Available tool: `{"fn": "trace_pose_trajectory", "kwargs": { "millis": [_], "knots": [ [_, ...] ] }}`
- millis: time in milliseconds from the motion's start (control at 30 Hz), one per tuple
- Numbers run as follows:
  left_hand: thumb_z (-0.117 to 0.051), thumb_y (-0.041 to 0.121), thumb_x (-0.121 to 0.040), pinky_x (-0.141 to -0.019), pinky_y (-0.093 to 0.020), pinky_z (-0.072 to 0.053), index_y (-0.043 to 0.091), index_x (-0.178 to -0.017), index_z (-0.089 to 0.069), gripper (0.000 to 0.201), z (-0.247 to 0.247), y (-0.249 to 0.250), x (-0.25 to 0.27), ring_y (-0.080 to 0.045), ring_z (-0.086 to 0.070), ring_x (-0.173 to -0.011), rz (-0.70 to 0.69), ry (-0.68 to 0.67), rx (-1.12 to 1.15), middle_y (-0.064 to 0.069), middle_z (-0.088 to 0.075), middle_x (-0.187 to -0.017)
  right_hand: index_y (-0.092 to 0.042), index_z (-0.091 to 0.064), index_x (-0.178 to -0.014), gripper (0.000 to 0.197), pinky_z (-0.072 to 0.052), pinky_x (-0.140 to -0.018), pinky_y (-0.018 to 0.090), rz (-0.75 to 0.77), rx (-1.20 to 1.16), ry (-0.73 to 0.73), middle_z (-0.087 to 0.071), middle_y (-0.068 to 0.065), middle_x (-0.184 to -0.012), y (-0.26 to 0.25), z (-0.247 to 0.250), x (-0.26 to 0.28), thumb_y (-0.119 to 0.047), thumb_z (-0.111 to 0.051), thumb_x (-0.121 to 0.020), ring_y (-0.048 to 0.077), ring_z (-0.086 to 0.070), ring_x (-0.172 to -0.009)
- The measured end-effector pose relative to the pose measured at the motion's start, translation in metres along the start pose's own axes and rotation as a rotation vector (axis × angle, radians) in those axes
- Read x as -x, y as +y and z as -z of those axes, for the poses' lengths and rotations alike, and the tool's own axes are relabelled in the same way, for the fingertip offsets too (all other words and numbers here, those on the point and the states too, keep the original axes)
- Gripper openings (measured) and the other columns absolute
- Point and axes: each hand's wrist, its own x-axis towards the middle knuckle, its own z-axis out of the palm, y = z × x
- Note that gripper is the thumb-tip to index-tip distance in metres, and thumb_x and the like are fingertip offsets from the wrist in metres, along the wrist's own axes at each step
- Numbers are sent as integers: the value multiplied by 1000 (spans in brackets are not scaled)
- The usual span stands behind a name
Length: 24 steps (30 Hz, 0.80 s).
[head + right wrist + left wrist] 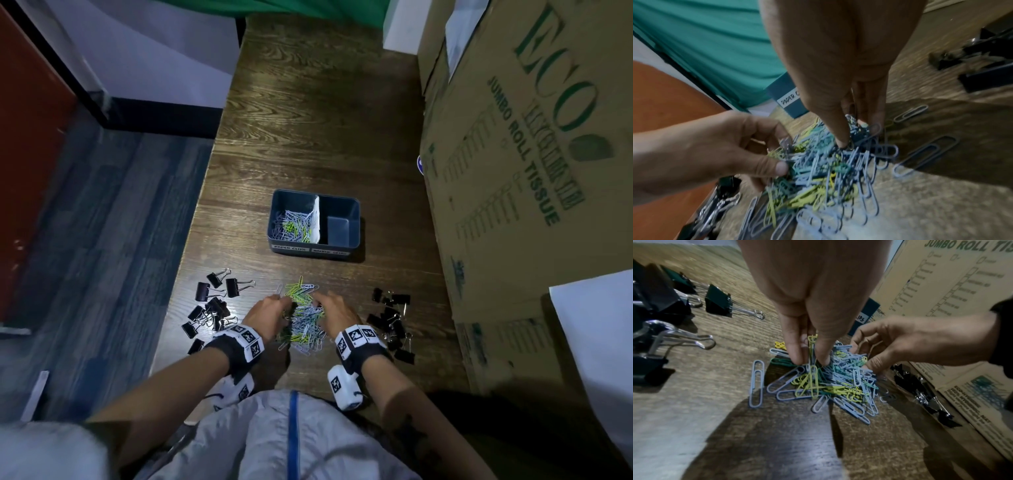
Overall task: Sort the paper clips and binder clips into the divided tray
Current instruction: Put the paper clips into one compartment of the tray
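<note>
A heap of blue, green and yellow paper clips (303,322) lies on the wooden table near its front edge. My left hand (284,303) digs into its left side, and thumb and fingers (795,353) pinch a bunch of clips (812,369). My right hand (317,304) reaches in from the right, fingers (840,129) curled round clips (838,170). Black binder clips lie in one group on the left (212,308) and another on the right (392,318). The dark divided tray (356,222) stands beyond; its left compartment holds paper clips (291,224), its right compartment (339,229) is bare.
Large cardboard boxes (513,171) wall off the table's right side, close to the right binder clips. The table's left edge (191,240) drops to a blue-grey floor. Bare wood (308,120) stretches behind the tray.
</note>
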Motion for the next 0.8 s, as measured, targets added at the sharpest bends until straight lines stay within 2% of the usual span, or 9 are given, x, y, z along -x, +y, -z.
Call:
{"fn": "trace_pose_trajectory", "kwargs": {
  "millis": [67,133,233,300,367,467,567,667,800],
  "knots": [
    [-72,11,-82,-73,-24,-44,16,-94,-65,14,5,-1,0,-18,-57,-82,-12,13,25,-2,-63,-96,-24,-61,-102,40,-51,-74,39,-13,19,3,-61,8,-118,3,4,-2,12,-58,-85,27,-58,-87],
    [-73,8,-82,-73,-25,-50,17,-84,-68,11,11,-4,0,-15,-60,-78,-34,32,60,1,-65,-89,-26,-68,-90,36,-57,-76,41,-45,22,26,-68,6,-104,7,4,-5,9,-58,-87,26,-63,-80],
    [-72,4,-80,-72,-25,-53,16,-83,-69,13,24,-6,0,-11,-60,-73,-113,86,91,3,-64,-85,-21,-71,-78,28,-60,-76,45,-70,11,41,-71,5,-91,14,4,-10,5,-63,-85,27,-68,-77],
    [-72,5,-83,-68,-10,-46,15,-87,-69,11,37,-3,1,0,-55,-71,-156,117,117,8,-60,-84,-19,-73,-77,27,-60,-76,44,-72,20,43,-72,2,-88,18,6,-12,5,-64,-85,24,-69,-77],
    [-70,10,-86,-65,-6,-43,15,-89,-69,7,54,4,2,5,-53,-72,-187,168,140,10,-59,-85,-19,-73,-74,26,-61,-75,43,-59,7,52,-73,-1,-86,21,8,-14,3,-67,-84,20,-70,-77],
    [-68,11,-87,-67,-11,-50,15,-88,-69,4,86,17,-1,4,-59,-73,-247,240,176,10,-62,-84,-19,-76,-76,23,-61,-78,43,-15,-10,71,-74,1,-89,15,23,-10,1,-69,-85,21,-70,-81],
    [-69,12,-87,-65,-11,-48,13,-88,-70,2,126,35,-10,-2,-61,-73,-280,333,168,6,-64,-84,-15,-78,-78,20,-59,-83,40,57,-33,85,-75,3,-88,-1,49,1,1,-70,-87,17,-69,-86],
    [-71,14,-85,-68,-16,-46,14,-89,-70,4,162,52,-30,-8,-59,-74,-263,465,141,4,-64,-85,-11,-77,-80,16,-58,-85,35,145,-73,121,-75,4,-88,-15,76,3,2,-72,-86,15,-68,-85],
    [-70,13,-86,-65,-15,-47,16,-93,-68,7,185,64,-61,-4,-59,-73,-212,494,175,6,-63,-89,-8,-78,-87,8,-54,-84,27,215,-80,196,-75,7,-92,-41,115,-2,0,-75,-85,13,-65,-84]
  ]
}}
